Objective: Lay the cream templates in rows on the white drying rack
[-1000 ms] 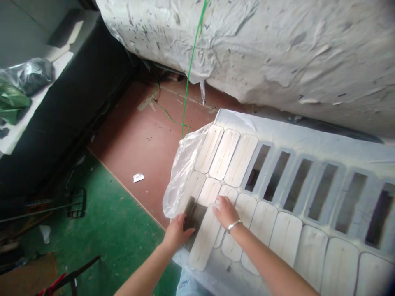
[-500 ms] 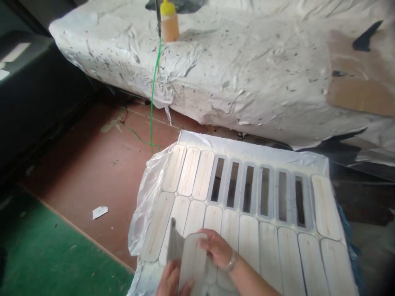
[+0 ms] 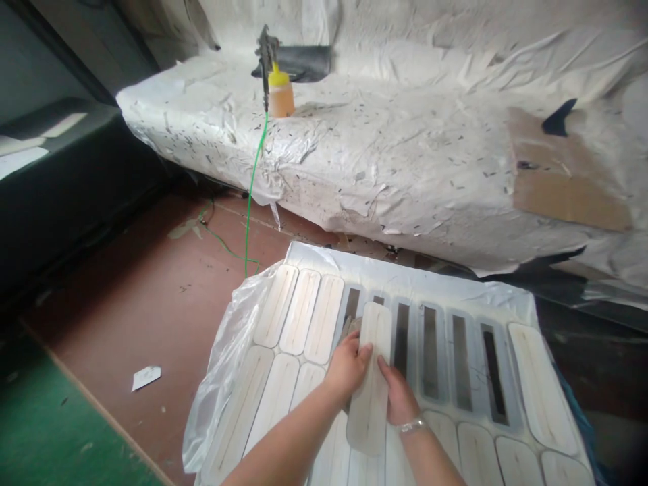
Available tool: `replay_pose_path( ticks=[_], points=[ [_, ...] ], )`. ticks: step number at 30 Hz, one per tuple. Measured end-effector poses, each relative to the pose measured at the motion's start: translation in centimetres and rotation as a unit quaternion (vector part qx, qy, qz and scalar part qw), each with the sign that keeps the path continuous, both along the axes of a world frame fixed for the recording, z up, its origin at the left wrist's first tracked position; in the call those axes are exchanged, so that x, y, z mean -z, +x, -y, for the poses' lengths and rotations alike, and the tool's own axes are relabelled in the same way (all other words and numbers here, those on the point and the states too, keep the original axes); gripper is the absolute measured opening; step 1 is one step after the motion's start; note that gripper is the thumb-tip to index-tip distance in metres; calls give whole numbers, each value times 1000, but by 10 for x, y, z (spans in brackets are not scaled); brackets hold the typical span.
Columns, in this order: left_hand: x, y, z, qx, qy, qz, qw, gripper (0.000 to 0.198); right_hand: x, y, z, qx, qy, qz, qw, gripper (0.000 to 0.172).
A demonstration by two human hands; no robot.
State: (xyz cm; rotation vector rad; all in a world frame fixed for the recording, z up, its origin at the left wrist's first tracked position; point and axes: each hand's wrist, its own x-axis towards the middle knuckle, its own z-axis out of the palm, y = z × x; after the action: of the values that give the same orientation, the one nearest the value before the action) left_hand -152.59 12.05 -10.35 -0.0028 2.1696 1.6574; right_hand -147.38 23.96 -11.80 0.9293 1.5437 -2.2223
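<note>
A pale rounded oblong panel (image 3: 370,412) with a thin line down its middle is between my two hands, over the board. My left hand (image 3: 349,363) grips its left edge, with a greyish piece (image 3: 353,327) showing behind the fingers, partly hidden. On the opposite edge, my right hand (image 3: 399,391) has its thumb on the panel's face. Beneath them lies a plastic-covered board (image 3: 405,275) carrying rows of similar panels (image 3: 298,310). Several grey frames with dark slots (image 3: 430,351) fill part of the upper row.
On the cloth-draped bench (image 3: 385,169) beyond, a bottle (image 3: 281,98) with a yellow top and orange liquid stands by a dark tool (image 3: 265,64) with a green cable (image 3: 253,175). Cardboard (image 3: 567,196) lies at right. A paper scrap (image 3: 146,378) rests on the red-brown floor (image 3: 126,304).
Both hands have moved up and to the right with the panel, now over the slotted frames. My left hand has come from the panel's lower end to its left edge. The view has tilted up.
</note>
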Motion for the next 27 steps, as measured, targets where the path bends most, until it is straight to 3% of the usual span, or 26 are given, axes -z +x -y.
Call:
replay_pose_path(
  ticks=[3, 6, 10, 13, 16, 21, 24, 27],
  points=[
    [10, -16, -5, -19, 16, 51, 998, 32, 9, -20, 0, 36, -68, 36, 996, 58],
    [20, -39, -6, -35, 43, 127, 990, 32, 7, -46, 0, 41, -61, 61, 995, 48],
    [38, -76, -4, -41, 65, 132, 988, 36, 8, -92, -3, 1, 33, 22, 999, 37],
    [49, -94, 1, -36, 65, 129, 989, 38, 19, -117, -11, -73, 110, -41, 990, 45],
    [54, -89, 7, -9, 53, 134, 990, 35, 32, -120, -20, -113, 121, -58, 985, 55],
    [55, -59, 6, 54, 13, 164, 985, 27, 35, -103, -24, -55, 66, 56, 995, 46],
    [56, -60, 4, 58, -49, 141, 987, 26, 37, -107, -20, -62, 151, 34, 986, 43],
    [57, -76, 11, 56, -135, 97, 984, 30, 47, -115, -15, -129, 309, -31, 942, 41]
  ],
)
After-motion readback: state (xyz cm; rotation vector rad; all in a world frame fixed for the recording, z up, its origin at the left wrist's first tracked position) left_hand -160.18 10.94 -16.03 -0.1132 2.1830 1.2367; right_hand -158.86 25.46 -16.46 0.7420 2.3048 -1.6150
